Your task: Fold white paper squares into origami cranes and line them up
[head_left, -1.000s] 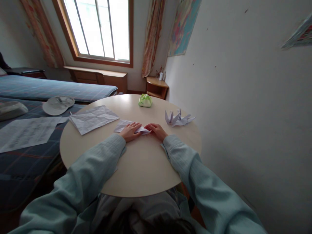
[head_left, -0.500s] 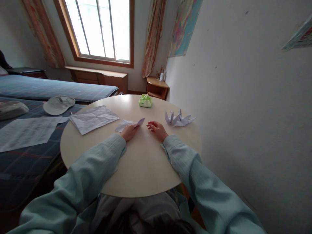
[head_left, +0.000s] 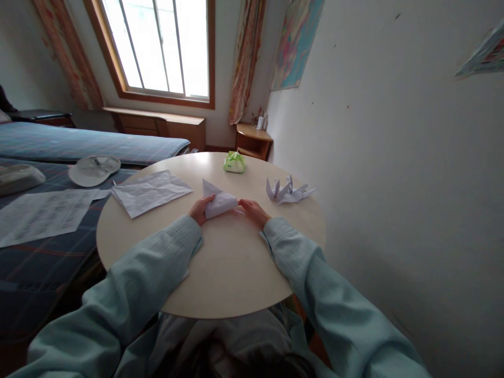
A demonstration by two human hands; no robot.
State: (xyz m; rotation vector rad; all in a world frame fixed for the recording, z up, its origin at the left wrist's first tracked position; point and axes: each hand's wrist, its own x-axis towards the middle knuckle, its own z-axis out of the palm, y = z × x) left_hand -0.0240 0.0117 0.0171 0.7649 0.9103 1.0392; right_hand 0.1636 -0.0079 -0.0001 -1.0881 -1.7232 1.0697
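A folded piece of white paper (head_left: 220, 203) is held over the middle of the round table (head_left: 228, 262), one pointed flap standing up at its left. My left hand (head_left: 200, 210) grips its left end, thumb on top. At the opposite end, the fingers of my right hand (head_left: 254, 211) are pinched together on the paper's right tip. To the right of that hand, several folded paper cranes (head_left: 289, 193) lie close together. A creased white sheet (head_left: 151, 191) rests on the table's left side.
A green and white tissue pack (head_left: 234, 163) stands near the table's far edge. Left of the table, a bed with a plaid cover (head_left: 51, 262) bears a white cap (head_left: 94, 170) and a printed sheet (head_left: 43, 215). The wall (head_left: 394, 184) runs close along the right.
The folded paper has been turned and now lies broad between both hands. My right hand, apart from it before, has closed on its right tip.
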